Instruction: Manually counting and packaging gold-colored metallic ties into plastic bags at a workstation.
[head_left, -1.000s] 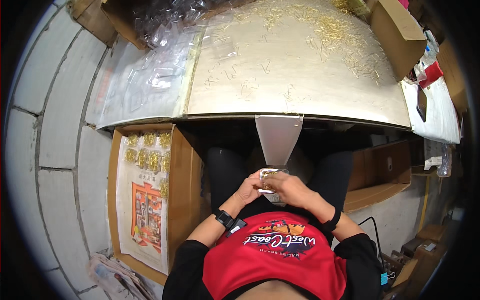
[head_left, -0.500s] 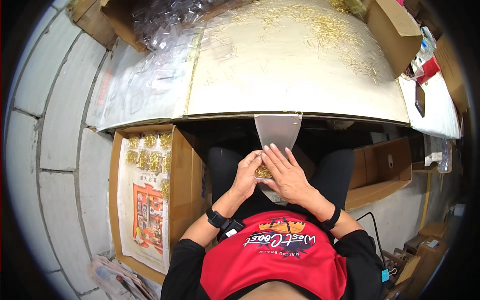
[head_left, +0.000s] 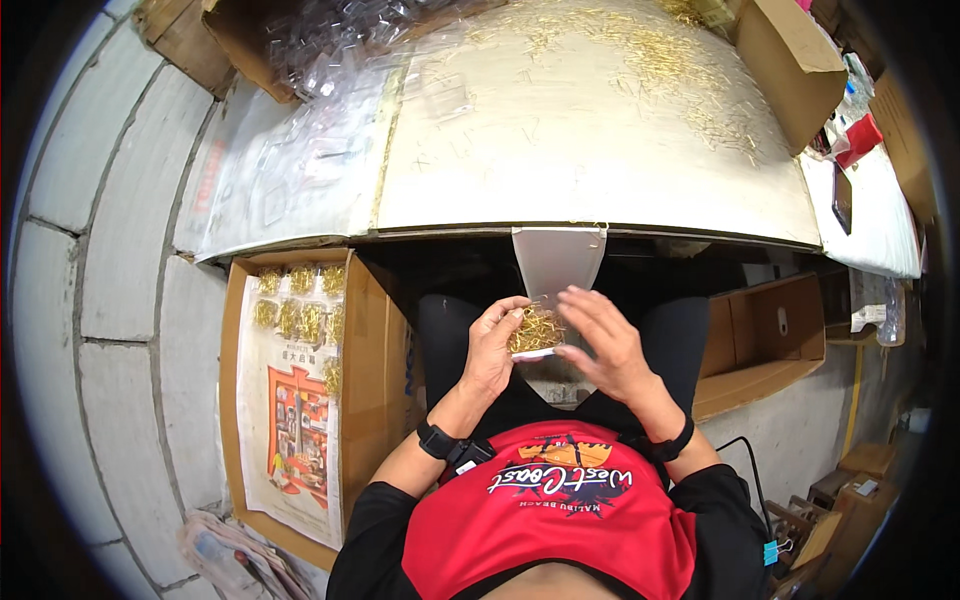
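Observation:
My left hand [head_left: 490, 352] grips a small clear plastic box [head_left: 537, 353] from its left side, thumb and fingers round the edge. Thin gold-coloured metal pieces [head_left: 537, 327] fill the box in a tangled heap. Just right of it, my right hand [head_left: 612, 348] is raised with fingers apart and slightly blurred. It holds nothing that I can see; whether its thumb touches the box's corner, I cannot tell. Beyond the hands, a grey-white chute [head_left: 560, 262] slopes down from the table edge toward the box.
More gold pieces [head_left: 675, 60] lie scattered over the white tabletop [head_left: 580, 180]. Clear plastic boxes [head_left: 335, 45] are piled at the far left. A carton [head_left: 362, 400] at my left bears several filled boxes [head_left: 300, 305]. An open carton [head_left: 755, 345] stands at right, a phone [head_left: 841, 198] above it.
My right hand has lifted off the box and moved right, uncovering the gold pieces inside. My left hand still holds the box in nearly the same place.

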